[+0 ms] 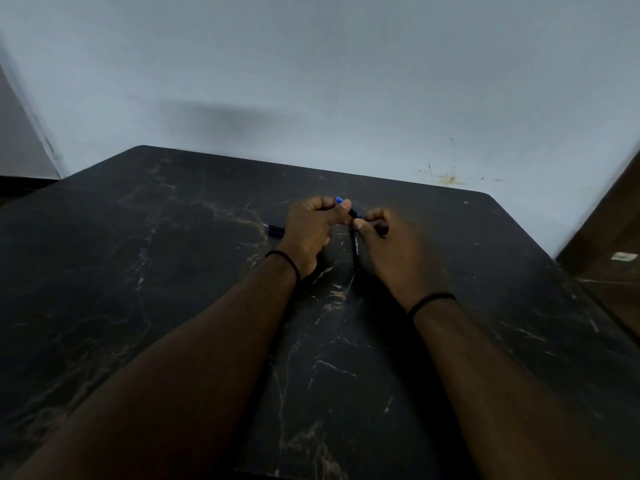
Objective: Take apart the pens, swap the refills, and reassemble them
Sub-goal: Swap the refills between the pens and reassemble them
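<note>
Black, with a blue end, the pen (353,213) spans both hands above the table (173,271), its axis slanting from far-left to near-right. Left hand (308,230) grips the blue end, right hand (388,240) pinches the barrel; pulling apart would run along that axis. Another pen (276,230) lies just left of the left hand.

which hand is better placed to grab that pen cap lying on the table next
Left. The pen cap lies just beside the left hand, while the right hand sits farther across. Both hands currently grip pen parts.

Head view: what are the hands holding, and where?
Left hand grips a dark pen near its blue end; right hand pinches its other end. Another pen lies between the hands; contact unclear.
</note>
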The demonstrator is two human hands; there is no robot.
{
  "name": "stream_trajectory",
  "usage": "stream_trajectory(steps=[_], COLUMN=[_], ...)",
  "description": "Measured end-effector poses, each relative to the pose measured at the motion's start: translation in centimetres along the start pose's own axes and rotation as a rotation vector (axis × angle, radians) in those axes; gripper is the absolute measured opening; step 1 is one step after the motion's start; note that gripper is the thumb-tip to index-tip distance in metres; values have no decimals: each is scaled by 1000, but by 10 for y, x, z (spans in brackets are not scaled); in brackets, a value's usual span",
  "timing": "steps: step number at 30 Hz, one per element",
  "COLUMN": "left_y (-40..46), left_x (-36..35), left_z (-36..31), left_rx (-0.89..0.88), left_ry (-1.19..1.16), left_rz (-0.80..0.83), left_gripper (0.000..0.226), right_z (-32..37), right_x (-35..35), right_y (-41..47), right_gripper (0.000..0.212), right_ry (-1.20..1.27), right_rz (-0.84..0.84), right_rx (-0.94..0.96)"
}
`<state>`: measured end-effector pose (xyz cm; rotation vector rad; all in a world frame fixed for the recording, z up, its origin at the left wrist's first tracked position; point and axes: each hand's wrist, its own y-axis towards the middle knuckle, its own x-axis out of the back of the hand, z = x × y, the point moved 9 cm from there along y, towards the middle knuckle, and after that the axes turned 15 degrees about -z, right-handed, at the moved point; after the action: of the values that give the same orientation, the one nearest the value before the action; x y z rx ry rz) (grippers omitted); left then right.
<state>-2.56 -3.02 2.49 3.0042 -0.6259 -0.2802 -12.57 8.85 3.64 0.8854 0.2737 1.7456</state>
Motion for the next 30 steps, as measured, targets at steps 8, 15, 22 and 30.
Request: stream_trajectory(steps=[8, 15, 22, 30], left_y=[2, 1, 0, -2], left_x=[0, 0, 2, 0], left_z=[2, 2, 0, 0], left_rx=[-7, 0, 4, -2], left_ry=[14, 16, 14, 30], left_rz=[-2, -10, -16, 1], left_gripper=[27, 26, 23, 15], right_z=[-1, -3, 2, -4], right_x=[1, 5, 4, 1], right_y=[-1, 0, -1, -1], right_gripper=[20, 23, 21, 21], right_ry=[-49, -13, -45, 33], right_rz=[-7, -47, -28, -33], right_rx=[30, -30, 39, -33])
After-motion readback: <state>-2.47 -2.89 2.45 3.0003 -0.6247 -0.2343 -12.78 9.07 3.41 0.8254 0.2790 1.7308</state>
